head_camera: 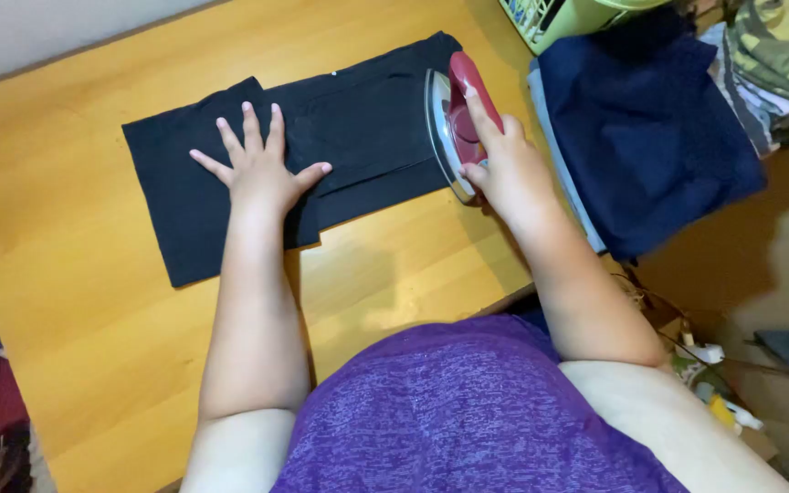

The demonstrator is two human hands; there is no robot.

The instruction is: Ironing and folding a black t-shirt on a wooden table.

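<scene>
A black folded garment (358,128) lies flat across the yellow wooden table (93,301). My left hand (262,164) presses on it with fingers spread, near its left half. My right hand (495,155) grips the dark red handle of a clothes iron (454,119), which stands tipped on its side at the garment's right end, its silver soleplate facing left toward the cloth.
A stack of folded dark blue clothes (641,119) sits to the right of the table. A light green basket (568,14) is at the top edge, with patterned fabric (778,55) at the far right. Small cluttered items (705,365) lie on the floor lower right.
</scene>
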